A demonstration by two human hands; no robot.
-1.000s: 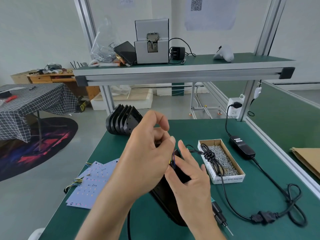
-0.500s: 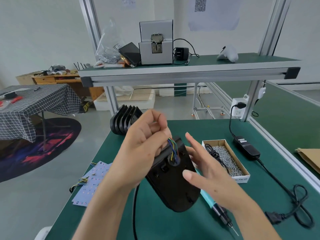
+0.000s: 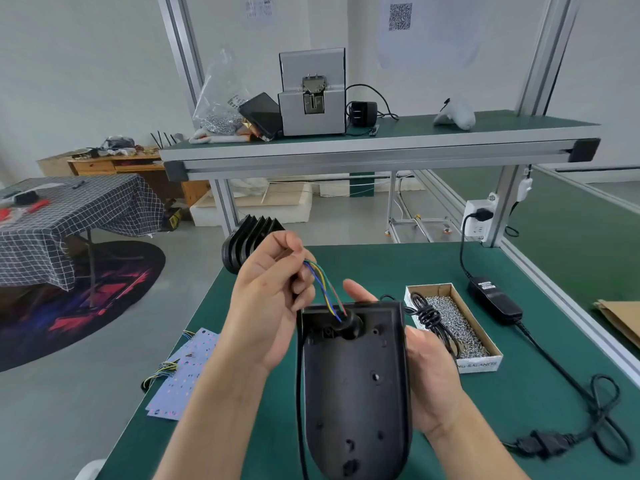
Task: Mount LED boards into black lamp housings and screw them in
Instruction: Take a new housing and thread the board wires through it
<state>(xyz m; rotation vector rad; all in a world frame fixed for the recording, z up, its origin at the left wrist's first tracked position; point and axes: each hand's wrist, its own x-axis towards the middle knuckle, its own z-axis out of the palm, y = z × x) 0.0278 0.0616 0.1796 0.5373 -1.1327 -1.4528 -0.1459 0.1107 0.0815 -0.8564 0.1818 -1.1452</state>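
Above the black lamp housing (image 3: 355,382), coloured wires (image 3: 325,292) are pinched by the left hand (image 3: 270,306). The housing is gripped from behind by the right hand (image 3: 433,372), apparently curled around its edge.

Both forearms are bare to the frame edge, and the left hand (image 3: 266,306) and right hand (image 3: 429,375) wear nothing

Bare green desk (image 3: 381,268) lies open beyond the hands, hemmed by the upright stack of black ribbed lamp housings (image 3: 251,242) far left, white LED boards (image 3: 187,372) at the left edge, and the cardboard box of silver screws (image 3: 453,323) with black cables (image 3: 554,368) right.
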